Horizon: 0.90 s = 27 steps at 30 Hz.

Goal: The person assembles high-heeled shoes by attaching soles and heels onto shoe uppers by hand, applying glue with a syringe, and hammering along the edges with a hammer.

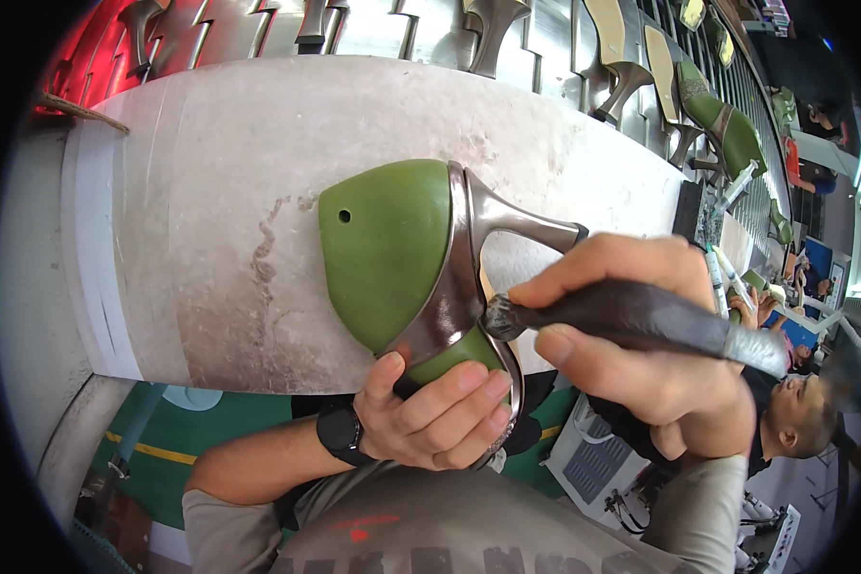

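Observation:
A high-heeled shoe (447, 304) with a shiny brown strap and green toe part lies tilted over the front of a worn pale work board. It sits on a green last (387, 251) with one small hole, and its slim brown heel (518, 221) points right. My left hand (440, 413) is wrapped round the toe part, thumb on the strap side. In my right hand (665, 397) is a hand tool (631, 314) with a thick dark handle and a silvery end. Its dark rounded head touches or nearly touches the shoe's sole-side edge.
Beyond the pale board (230, 191) runs a slatted metal conveyor (373, 36) bearing several heels and shoes, among them a green shoe (737, 139). Syringes (737, 187) stand at the board's right. Another person (799, 416) is at the right; a thin stick (84, 112) lies far left.

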Available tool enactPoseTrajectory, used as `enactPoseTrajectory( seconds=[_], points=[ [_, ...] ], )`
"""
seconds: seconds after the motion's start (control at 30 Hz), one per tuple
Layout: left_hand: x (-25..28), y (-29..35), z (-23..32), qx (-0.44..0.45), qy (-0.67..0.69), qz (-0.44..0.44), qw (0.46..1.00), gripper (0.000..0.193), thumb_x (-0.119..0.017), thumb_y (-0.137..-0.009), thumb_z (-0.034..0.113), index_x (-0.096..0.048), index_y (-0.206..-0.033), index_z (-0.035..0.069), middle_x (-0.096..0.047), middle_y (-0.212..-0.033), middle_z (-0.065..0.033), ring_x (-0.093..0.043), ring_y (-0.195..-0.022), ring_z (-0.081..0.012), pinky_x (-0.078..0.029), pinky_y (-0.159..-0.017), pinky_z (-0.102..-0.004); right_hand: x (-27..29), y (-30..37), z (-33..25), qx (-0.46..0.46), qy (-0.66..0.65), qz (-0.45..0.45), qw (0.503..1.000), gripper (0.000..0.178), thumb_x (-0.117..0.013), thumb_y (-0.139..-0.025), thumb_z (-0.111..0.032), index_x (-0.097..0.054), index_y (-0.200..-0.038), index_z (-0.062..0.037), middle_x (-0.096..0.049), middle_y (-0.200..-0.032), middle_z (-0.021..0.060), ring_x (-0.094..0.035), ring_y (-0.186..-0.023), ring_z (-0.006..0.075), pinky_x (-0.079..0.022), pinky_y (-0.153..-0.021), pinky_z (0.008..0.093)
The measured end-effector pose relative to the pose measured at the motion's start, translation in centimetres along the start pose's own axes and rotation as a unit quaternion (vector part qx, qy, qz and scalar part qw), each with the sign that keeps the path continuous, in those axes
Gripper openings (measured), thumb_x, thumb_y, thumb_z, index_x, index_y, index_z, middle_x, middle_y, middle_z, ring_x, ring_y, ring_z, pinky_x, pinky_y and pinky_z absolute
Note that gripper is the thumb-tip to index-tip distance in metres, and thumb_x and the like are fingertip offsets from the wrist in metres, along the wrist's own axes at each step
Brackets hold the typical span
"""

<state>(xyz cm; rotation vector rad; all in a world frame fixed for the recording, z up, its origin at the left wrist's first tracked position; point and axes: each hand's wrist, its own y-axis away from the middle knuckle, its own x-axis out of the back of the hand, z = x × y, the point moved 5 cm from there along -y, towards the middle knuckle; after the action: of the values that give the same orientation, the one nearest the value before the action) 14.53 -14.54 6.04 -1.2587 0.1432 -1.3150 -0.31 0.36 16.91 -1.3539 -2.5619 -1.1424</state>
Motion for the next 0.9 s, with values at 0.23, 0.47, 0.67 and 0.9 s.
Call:
enactPoseTrajectory(
  seconds=[0.23,0.47,0.67,0.9],
  points=[
    [0.0,0.0,-0.1,0.008,-0.017,-0.013,1.0,0.027,-0.063,-0.103,0.027,-0.055,-0.127,0.018,-0.069,-0.131,0.0022,-0.06,-0.131,-0.0165,-0.025,-0.125,-0.0641,-0.6,-0.5,-1.9,0.071,0.127,-0.027,0.989,0.019,-0.078,-0.084,-0.009,-0.075,-0.099,0.0034,-0.075,-0.079,0.009,-0.068,-0.07,0.0096,-0.054,-0.065,0.0268],
    [0.0,-0.2,-0.1,0.017,-0.036,0.012,0.999,0.03,-0.067,-0.101,0.022,-0.055,-0.128,0.018,-0.068,-0.133,0.0018,-0.062,-0.131,-0.0181,-0.035,-0.123,-0.0594,-1.1,2.1,1.7,0.118,-0.01,0.13,0.984,0.033,-0.075,-0.088,-0.023,-0.075,-0.106,0.0053,-0.077,-0.092,0.0124,-0.068,-0.073,0.013,-0.055,-0.066,0.0277],
    [0.1,-0.5,-0.3,0.01,-0.027,0.003,1.0,0.03,-0.066,-0.102,0.022,-0.055,-0.129,0.018,-0.068,-0.133,0.0018,-0.061,-0.131,-0.0182,-0.033,-0.124,-0.0601,-1.4,4.7,4.0,0.238,-0.238,0.281,0.899,0.028,-0.069,-0.094,-0.012,-0.068,-0.113,0.0082,-0.077,-0.108,0.0231,-0.071,-0.07,0.0152,-0.06,-0.066,0.0276],
    [0.2,0.2,-0.3,0.014,-0.003,-0.008,1.0,0.027,-0.064,-0.102,0.025,-0.055,-0.126,0.018,-0.069,-0.132,0.0021,-0.06,-0.131,-0.0173,-0.026,-0.125,-0.0645,-1.8,0.9,2.0,0.08,-0.157,0.167,0.97,0.022,-0.078,-0.091,-0.012,-0.075,-0.106,0.0043,-0.076,-0.085,0.0064,-0.064,-0.071,0.0065,-0.051,-0.064,0.0227]
  ],
)
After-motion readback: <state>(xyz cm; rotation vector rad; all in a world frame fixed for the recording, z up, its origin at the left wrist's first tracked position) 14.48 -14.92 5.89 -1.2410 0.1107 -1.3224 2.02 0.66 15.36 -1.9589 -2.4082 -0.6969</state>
